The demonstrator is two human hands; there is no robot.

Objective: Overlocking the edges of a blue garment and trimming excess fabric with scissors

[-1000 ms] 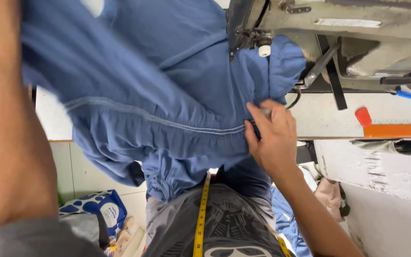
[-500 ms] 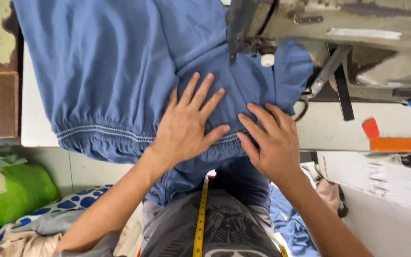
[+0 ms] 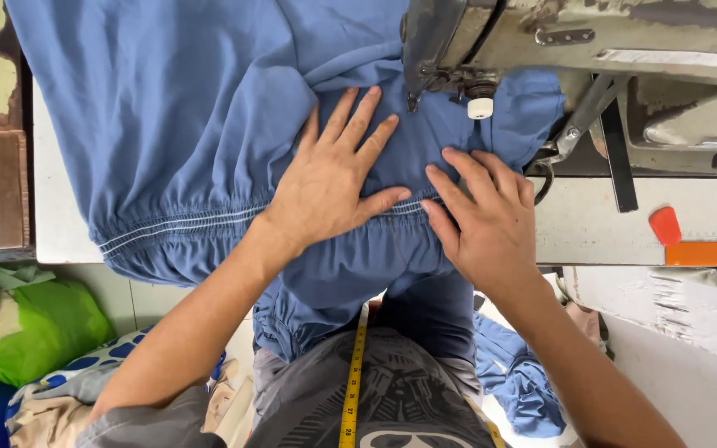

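A blue garment (image 3: 184,124) with a gathered, stitched band lies across the white sewing table (image 3: 591,224) and hangs over its near edge. My left hand (image 3: 329,178) lies flat on the cloth with fingers spread, just left of the needle. My right hand (image 3: 483,220) presses flat on the same band to the right, fingertips near the left thumb. Both hands rest on the fabric without gripping it. The head of the sewing machine (image 3: 574,58) stands above the cloth, and its presser foot (image 3: 412,99) sits just beyond my fingertips.
A yellow tape measure (image 3: 352,382) hangs down my chest. A red and orange tool (image 3: 690,241) lies at the table's right edge. Green, red and patterned fabric bundles (image 3: 35,332) pile on the floor at left; blue cloth (image 3: 520,373) lies on the floor at right.
My left hand came down from the raised cloth and now lies flat on the garment beside my right hand. The garment has been spread flatter and the view has shifted left.
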